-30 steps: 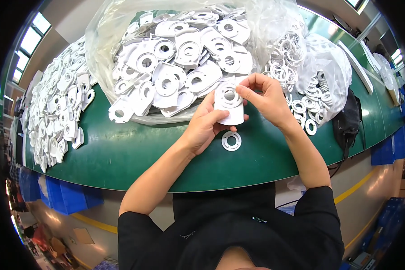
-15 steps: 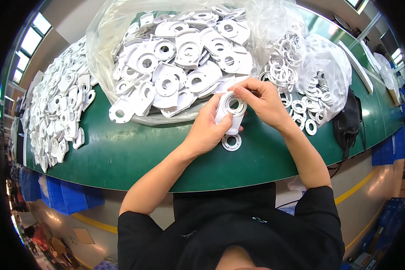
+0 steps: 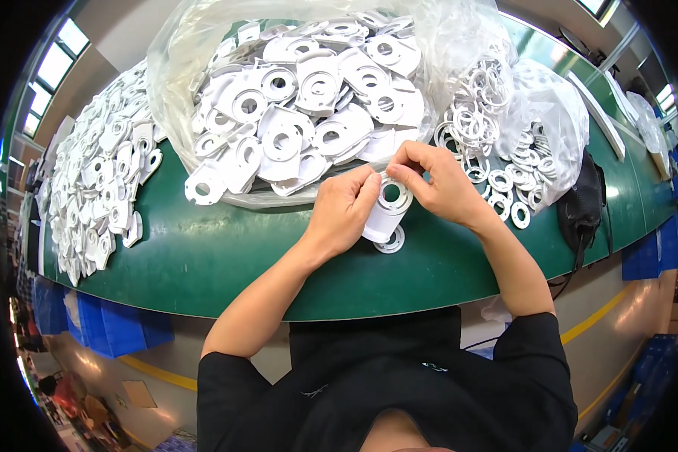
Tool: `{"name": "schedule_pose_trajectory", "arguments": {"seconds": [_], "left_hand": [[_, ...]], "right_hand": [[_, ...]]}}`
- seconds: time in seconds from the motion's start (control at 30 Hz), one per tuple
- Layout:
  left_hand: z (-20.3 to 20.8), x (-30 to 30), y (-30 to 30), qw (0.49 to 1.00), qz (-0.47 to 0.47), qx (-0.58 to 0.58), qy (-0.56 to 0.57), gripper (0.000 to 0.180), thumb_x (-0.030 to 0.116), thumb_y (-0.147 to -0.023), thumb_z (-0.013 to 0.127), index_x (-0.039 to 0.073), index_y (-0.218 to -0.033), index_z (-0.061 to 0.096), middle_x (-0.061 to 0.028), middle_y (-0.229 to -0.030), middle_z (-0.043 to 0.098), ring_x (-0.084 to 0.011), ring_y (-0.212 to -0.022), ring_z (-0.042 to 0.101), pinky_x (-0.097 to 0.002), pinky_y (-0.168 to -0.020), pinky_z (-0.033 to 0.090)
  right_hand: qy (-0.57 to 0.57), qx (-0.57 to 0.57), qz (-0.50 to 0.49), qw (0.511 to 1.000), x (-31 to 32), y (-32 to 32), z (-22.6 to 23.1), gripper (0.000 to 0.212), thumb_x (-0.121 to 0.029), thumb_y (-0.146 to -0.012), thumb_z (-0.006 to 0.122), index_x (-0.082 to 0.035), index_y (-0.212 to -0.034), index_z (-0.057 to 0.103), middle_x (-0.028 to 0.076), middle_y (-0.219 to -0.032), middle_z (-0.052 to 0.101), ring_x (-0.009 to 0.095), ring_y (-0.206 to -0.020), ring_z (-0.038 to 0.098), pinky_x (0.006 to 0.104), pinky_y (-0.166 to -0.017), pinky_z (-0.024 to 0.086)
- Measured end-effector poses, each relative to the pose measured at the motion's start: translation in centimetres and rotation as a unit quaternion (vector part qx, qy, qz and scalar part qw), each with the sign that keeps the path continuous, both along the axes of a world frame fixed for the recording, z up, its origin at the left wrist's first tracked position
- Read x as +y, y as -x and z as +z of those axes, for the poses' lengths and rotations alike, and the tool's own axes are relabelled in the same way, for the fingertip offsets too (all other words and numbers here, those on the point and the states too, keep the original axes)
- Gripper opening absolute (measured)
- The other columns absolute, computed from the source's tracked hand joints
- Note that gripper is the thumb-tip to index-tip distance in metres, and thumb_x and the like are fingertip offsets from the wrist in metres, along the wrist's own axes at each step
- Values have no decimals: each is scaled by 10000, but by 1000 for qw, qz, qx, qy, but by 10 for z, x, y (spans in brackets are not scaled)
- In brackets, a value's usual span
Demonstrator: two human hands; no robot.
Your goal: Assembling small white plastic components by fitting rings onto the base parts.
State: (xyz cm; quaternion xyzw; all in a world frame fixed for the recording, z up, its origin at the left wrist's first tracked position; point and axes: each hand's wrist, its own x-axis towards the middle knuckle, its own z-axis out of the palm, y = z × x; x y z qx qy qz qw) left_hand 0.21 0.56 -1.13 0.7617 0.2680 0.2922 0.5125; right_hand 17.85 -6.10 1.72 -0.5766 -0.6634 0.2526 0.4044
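Note:
Between my hands is a white plastic part (image 3: 385,224), a flat plate with a round collar and hole at its far end. My left hand (image 3: 342,209) grips its left side, the thumb pressed near the collar. Fingers of my right hand (image 3: 432,183) pinch the collar's far right rim. Whether a separate ring sits in the collar I cannot tell. Just under the part, a loose white ring (image 3: 391,242) lies on the green table (image 3: 309,282), partly covered. Beyond my hands, a clear plastic bag (image 3: 175,113) holds a heap of similar white parts (image 3: 282,142).
A large pile of white parts (image 3: 102,177) spreads at the left. To the right, white rings (image 3: 520,214) spill from a clear bag (image 3: 569,98). A black pouch (image 3: 582,203) with a cord lies near the right edge. Blue bins (image 3: 120,328) stand below the table's edge.
The held part has turned and dropped slightly toward me, covering more of the loose ring. My left thumb has moved from the collar's near side up to its far left.

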Motion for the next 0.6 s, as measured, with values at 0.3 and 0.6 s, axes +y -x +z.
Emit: {"name": "schedule_pose_trajectory", "arguments": {"seconds": [0.3,0.6], "left_hand": [[2,-12,-9,955,-10,-212,206,237,188,-1012,368,26,-1166,445,-66,-1024,579,-120,-920,561,-276,-819,470],[4,1,1,972,-44,-162,164,320,270,-1003,414,16,-854,539,-1,-749,544,-84,-665,470,-233,-620,410]], "right_hand": [[-8,248,-90,965,6,11,-16,254,-214,-979,516,10,-1039,621,-18,-825,617,44,-737,527,203,-665,434],[-9,130,-15,991,4,7,-8,208,-122,-938,534,38,-1005,649,51,-850,670,87,-766,579,220,-712,458]]}}
